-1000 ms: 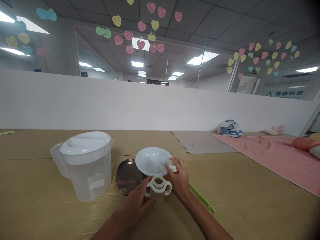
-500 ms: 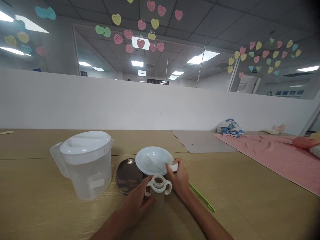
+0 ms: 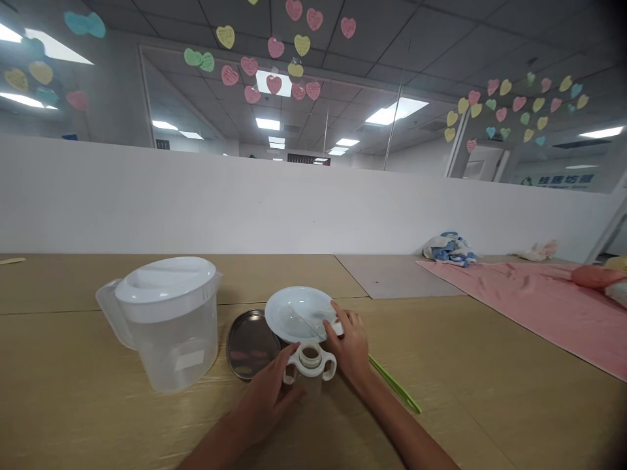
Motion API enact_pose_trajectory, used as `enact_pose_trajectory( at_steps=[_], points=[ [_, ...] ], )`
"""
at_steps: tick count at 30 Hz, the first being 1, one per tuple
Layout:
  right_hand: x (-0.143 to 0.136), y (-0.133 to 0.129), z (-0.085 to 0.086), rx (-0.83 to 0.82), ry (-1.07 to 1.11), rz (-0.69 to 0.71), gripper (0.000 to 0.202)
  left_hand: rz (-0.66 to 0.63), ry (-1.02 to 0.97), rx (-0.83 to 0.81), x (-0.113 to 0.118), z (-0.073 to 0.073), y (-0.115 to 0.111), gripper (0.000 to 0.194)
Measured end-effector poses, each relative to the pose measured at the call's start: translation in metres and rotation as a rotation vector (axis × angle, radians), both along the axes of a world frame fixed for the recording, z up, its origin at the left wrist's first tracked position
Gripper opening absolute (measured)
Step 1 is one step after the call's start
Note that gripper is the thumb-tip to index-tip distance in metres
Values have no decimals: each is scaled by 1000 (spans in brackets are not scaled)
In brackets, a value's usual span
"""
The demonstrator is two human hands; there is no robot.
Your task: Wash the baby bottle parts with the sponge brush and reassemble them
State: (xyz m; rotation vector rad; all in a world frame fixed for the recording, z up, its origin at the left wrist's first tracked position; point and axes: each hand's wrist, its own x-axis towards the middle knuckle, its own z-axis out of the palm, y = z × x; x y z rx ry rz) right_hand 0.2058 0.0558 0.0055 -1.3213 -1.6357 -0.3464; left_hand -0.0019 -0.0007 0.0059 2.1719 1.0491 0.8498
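Note:
A baby bottle (image 3: 309, 372) with a white two-handled collar stands uncapped in front of me. My left hand (image 3: 274, 385) is closed around its left side. A white bottle lid (image 3: 337, 328) is partly hidden by my right hand (image 3: 351, 339), whose thumb and fingers are around it at the right rim of the white bowl (image 3: 279, 316). From the lid side, a thin clear straw (image 3: 304, 320) slants across the inside of the bowl. Left of the bowl lies an oval metal tray (image 3: 240, 339), partly under the bowl's edge.
A clear pitcher (image 3: 176, 346) with a white lid stands at left. Green tongs (image 3: 394, 384) lie beside my right forearm. Farther right are a pink cloth (image 3: 509, 294) and a crumpled blue-and-white cloth (image 3: 449, 249). A white wall (image 3: 245, 202) rises behind the table.
My right index finger has lifted and stretched forward over the bowl's rim, and the lid has shifted slightly left. My left hand and the bottle stay in place.

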Motion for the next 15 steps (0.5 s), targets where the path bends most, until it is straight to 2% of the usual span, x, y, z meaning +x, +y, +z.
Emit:
enact_pose_trajectory(
  at_steps=[4,10,15],
  points=[
    [-1,-1,2,-27,60,20,40,12,6,-6,0,1,-1,56],
    [-2,0,-1,-93,305,2,39,0,-7,-13,-1,1,-2,56],
    [0,4,-6,-131,269,75,36,3,9,-20,0,0,0,57]
  ],
)
